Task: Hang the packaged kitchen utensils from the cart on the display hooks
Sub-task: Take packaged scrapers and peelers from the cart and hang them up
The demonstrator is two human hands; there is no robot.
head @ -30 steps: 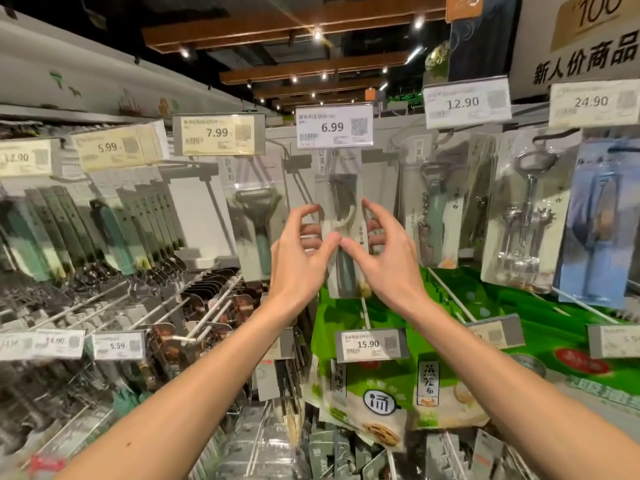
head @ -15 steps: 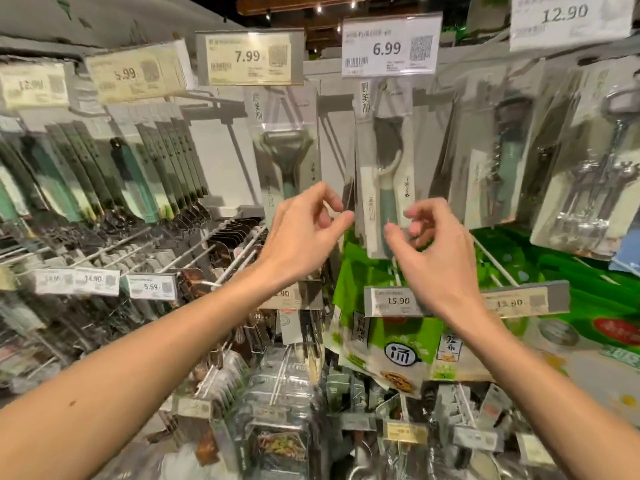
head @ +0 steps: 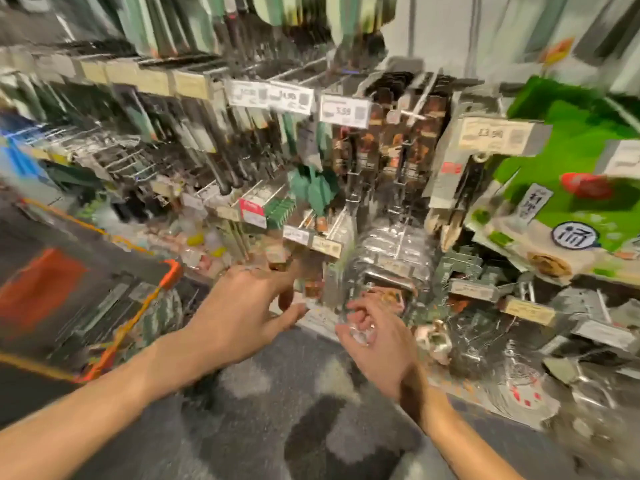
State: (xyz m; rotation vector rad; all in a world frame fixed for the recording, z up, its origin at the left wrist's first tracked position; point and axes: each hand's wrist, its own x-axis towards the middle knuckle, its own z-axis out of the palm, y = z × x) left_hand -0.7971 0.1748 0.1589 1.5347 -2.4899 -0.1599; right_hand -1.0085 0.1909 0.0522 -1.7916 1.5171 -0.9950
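Both hands have dropped lower: left hand (head: pixel 242 306) spread, empty; right hand (head: pixel 374 337) curled, I cannot tell its contents. Cart (head: pixel 166 271) at left, display hooks (head: pixel 121 157) ahead.

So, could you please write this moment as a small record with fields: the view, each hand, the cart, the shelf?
view: head camera looking down, strongly blurred
left hand: fingers relaxed, holds nothing
right hand: fingers loosely curled, nothing visible in it
cart: orange rim, left of both hands; contents too blurred to tell
display hooks: metal wires carrying packaged goods
price tag: white, on the hook row, digits unreadable
green packages: at the right
task state: no package in hand
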